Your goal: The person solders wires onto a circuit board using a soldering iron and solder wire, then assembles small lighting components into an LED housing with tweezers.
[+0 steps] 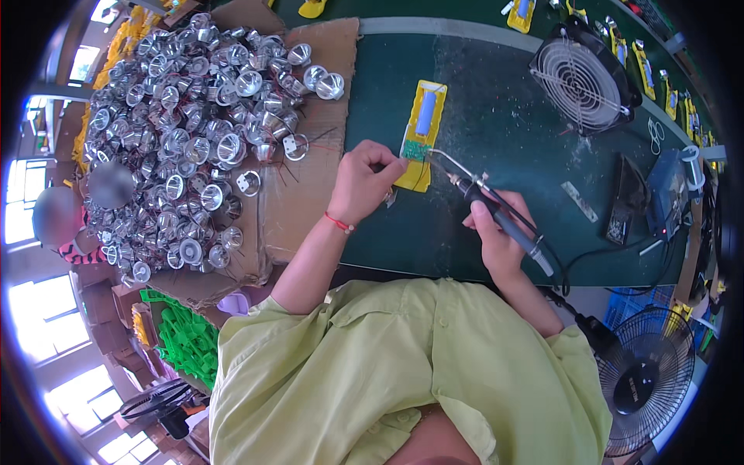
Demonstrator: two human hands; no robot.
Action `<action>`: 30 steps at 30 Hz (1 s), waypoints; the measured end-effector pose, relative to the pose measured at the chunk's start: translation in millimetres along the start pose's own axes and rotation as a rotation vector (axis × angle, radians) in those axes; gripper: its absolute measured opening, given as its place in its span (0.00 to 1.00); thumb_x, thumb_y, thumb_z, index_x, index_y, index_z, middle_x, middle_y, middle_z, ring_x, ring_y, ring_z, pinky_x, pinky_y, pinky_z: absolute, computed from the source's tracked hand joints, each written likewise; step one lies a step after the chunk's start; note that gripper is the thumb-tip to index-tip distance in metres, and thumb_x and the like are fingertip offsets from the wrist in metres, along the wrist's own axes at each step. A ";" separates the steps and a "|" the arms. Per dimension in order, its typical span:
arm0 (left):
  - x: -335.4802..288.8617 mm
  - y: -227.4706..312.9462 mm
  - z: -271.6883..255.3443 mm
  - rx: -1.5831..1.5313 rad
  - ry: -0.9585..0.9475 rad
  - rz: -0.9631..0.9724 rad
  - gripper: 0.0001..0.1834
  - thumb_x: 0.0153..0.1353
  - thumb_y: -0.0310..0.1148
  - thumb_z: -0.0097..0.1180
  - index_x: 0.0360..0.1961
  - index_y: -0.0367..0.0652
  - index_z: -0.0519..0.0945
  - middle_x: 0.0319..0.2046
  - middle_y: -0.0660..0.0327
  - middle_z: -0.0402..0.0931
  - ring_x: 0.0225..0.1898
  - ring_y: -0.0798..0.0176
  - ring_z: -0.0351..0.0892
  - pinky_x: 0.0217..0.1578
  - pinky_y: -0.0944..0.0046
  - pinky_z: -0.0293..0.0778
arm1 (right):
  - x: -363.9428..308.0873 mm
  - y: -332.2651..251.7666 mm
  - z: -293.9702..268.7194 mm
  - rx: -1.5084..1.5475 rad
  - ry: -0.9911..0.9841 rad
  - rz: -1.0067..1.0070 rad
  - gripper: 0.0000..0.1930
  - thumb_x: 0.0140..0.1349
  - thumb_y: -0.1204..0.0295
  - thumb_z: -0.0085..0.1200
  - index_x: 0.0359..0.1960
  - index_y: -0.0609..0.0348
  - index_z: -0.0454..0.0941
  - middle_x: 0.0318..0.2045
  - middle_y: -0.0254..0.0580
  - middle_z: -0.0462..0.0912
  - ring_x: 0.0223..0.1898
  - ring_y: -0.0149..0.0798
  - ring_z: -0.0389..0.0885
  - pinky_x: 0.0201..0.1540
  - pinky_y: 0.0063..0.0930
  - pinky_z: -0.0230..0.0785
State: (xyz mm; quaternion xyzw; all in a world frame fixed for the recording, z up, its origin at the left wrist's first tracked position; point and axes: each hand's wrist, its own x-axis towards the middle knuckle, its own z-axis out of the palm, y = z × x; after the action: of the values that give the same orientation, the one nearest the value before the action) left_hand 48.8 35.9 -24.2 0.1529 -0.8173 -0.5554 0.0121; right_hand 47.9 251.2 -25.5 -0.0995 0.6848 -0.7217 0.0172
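Observation:
A yellow plastic housing [422,177] lies on the dark green bench in front of me, with a blue cylindrical battery [425,113] in its far part. A small green circuit board [416,150] sits in the housing, nearer to me than the battery. My left hand [364,177] is closed at the board's left edge, its fingertips pinched; what they hold is too small to make out. My right hand [500,236] grips a soldering iron [508,225] with a thin curved metal tube along it. The iron's tip points at the board's right side.
Heaped silvery reflector cups [186,139] with wires cover cardboard [306,155] on the left. A square fan [581,77] stands far right, near a dark tray [625,200] and a blue soldering station [668,194]. Yellow housings [643,68] line the back. A cable trails at right.

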 end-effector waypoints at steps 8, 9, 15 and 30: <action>1.0 2.5 0.6 -0.040 -0.027 -0.070 0.10 0.51 0.29 0.60 0.21 0.33 0.77 0.29 0.63 0.70 0.27 0.73 0.69 0.27 0.73 0.66 | 3.8 3.6 7.0 0.018 -0.002 0.041 0.09 0.54 0.77 0.56 0.34 0.68 0.70 0.24 0.42 0.78 0.22 0.28 0.78 0.25 0.18 0.71; 1.4 3.4 0.2 -0.042 -0.031 -0.085 0.10 0.51 0.29 0.60 0.20 0.33 0.77 0.29 0.63 0.70 0.27 0.73 0.69 0.26 0.73 0.65 | 4.8 4.4 7.6 0.027 0.013 0.045 0.09 0.54 0.77 0.56 0.34 0.68 0.70 0.24 0.42 0.78 0.21 0.28 0.78 0.25 0.18 0.71; 5.7 17.1 1.0 -0.001 -0.046 -0.159 0.11 0.50 0.30 0.61 0.20 0.32 0.77 0.26 0.63 0.70 0.25 0.74 0.68 0.24 0.72 0.65 | 6.4 4.5 9.7 0.024 0.022 0.069 0.09 0.54 0.77 0.56 0.33 0.68 0.71 0.24 0.42 0.78 0.21 0.28 0.78 0.25 0.17 0.71; 9.5 10.0 0.9 -0.028 -0.042 -0.149 0.14 0.49 0.33 0.61 0.21 0.29 0.76 0.21 0.59 0.72 0.16 0.72 0.70 0.15 0.70 0.67 | 1.7 -1.9 -7.2 0.107 0.127 0.063 0.09 0.55 0.78 0.54 0.36 0.69 0.70 0.25 0.44 0.77 0.20 0.29 0.77 0.24 0.19 0.72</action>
State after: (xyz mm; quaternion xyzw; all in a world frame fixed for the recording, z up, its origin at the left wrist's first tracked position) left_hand 37.2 37.5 -16.9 0.2012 -0.7959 -0.5692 -0.0444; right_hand 45.2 258.2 -23.7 -0.0306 0.6479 -0.7611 0.0017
